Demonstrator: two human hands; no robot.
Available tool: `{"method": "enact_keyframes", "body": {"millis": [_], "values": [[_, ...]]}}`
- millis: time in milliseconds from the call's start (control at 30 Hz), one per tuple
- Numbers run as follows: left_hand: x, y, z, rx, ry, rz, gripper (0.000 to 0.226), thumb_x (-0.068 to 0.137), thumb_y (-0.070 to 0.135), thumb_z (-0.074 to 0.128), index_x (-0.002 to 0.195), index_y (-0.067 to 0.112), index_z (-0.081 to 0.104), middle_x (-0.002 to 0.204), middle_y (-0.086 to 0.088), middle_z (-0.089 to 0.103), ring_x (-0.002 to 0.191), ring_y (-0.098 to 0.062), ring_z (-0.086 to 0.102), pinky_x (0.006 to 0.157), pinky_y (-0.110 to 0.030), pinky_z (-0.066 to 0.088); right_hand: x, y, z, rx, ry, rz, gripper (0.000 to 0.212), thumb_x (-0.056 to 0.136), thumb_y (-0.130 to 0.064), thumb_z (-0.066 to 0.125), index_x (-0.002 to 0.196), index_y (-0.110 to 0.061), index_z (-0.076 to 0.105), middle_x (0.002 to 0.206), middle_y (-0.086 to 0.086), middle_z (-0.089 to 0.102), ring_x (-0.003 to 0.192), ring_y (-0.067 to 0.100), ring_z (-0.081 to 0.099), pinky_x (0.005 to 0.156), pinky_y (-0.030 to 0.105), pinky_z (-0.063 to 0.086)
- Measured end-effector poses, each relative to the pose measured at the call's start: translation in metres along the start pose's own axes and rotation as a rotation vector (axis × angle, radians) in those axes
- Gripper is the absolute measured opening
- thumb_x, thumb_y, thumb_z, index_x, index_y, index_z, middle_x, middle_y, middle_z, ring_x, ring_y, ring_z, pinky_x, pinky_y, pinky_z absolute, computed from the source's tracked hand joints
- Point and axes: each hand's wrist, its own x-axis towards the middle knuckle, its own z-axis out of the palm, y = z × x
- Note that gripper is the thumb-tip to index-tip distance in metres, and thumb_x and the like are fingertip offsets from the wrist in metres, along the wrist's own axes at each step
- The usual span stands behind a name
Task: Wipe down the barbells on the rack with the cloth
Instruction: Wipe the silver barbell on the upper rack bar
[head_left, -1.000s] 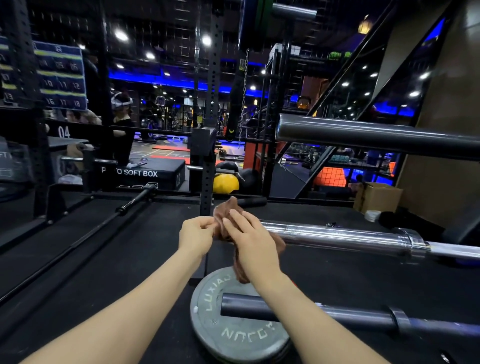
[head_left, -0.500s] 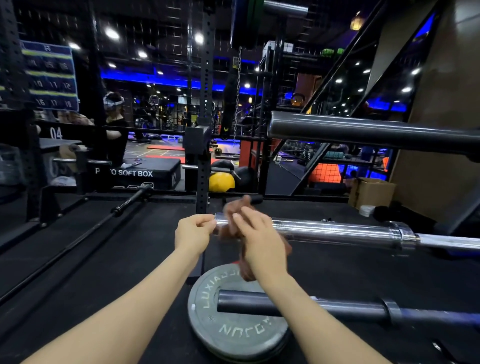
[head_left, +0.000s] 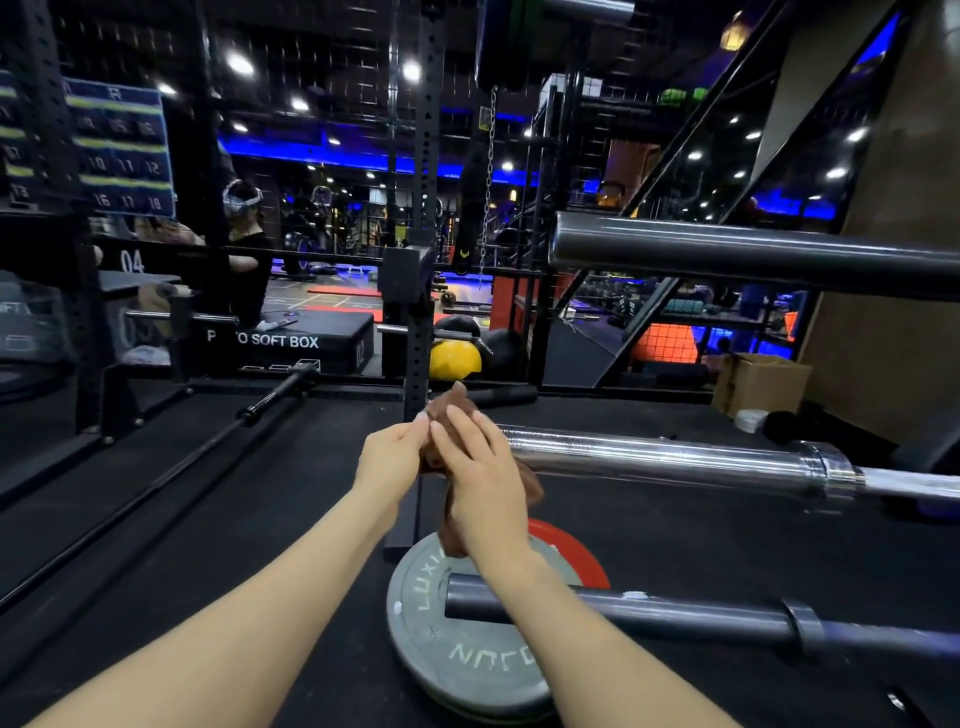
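Barbells sit stacked on a rack at the right, three sleeves pointing left; the wiping happens at the free end of the middle one. Left to right:

- Far left: black rack upright (head_left: 36, 218) with a numbered board (head_left: 117, 150) beside it. A thin black bar (head_left: 260, 408) lies low across the dark rubber floor (head_left: 182, 519).
- Behind: black plyo soft box (head_left: 291, 340) with white lettering; a person in dark clothes stands near it. Yellow ball (head_left: 454, 361) just right of the box.
- Centre: perforated post (head_left: 423, 208) rising behind the hands.
- Left hand (head_left: 389, 460): fingers curled, pinching the left edge of the brown cloth (head_left: 524, 480).
- Cloth: bunched over the end of the chrome barbell (head_left: 675, 457), a peak sticking up above the fingers, a fold hanging below.
- Right hand (head_left: 480, 480): laid over the cloth, fingers fairly straight, thumb side against it; whether the fingers wrap under the sleeve cannot be told. Both hands close together, almost touching.
- Below the hands: grey weight plate (head_left: 462, 654) flat on the floor, a red plate (head_left: 582, 553) edge showing behind it. The dark lower barbell (head_left: 649, 616) crosses above the grey plate.
- Upper right: dark upper barbell (head_left: 753, 254), highest of the three.
- Far right: cardboard box (head_left: 763, 382) on the floor by the wall.
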Motion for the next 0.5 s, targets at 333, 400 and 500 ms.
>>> {"method": "enact_keyframes", "body": {"millis": [333, 400, 500], "values": [[-0.013, 0.0, 0.022, 0.197, 0.163, 0.015, 0.023, 0.088, 0.011, 0.059, 0.109, 0.018, 0.068, 0.085, 0.008, 0.063, 0.077, -0.011, 0.056, 0.064, -0.023, 0.042, -0.026, 0.064, -0.068, -0.198, 0.021, -0.017, 0.029, 0.076, -0.016, 0.044, 0.085, -0.014, 0.072, 0.111, 0.001, 0.066, 0.103, 0.016, 0.043, 0.069, 0.023, 0.05], [-0.019, 0.004, 0.027, 0.245, 0.168, 0.008, 0.028, 0.089, 0.013, 0.06, 0.117, 0.016, 0.063, 0.098, 0.005, 0.062, 0.088, -0.014, 0.057, 0.075, -0.026, 0.044, -0.03, 0.076, -0.081, -0.202, 0.003, 0.048, 0.022, 0.07, -0.003, 0.058, 0.085, -0.013, 0.071, 0.112, 0.001, 0.065, 0.104, 0.016, 0.041, 0.065, 0.024, 0.05], [-0.029, 0.009, 0.033, 0.42, 0.117, 0.05, 0.04, 0.09, 0.017, 0.06, 0.129, 0.014, 0.051, 0.125, -0.002, 0.052, 0.1, -0.021, 0.056, 0.077, -0.028, 0.041, -0.036, 0.09, -0.1, -0.202, -0.051, 0.176, 0.032, 0.062, 0.01, 0.07, 0.084, -0.013, 0.07, 0.112, 0.0, 0.064, 0.105, 0.016, 0.039, 0.06, 0.026, 0.046]]}}
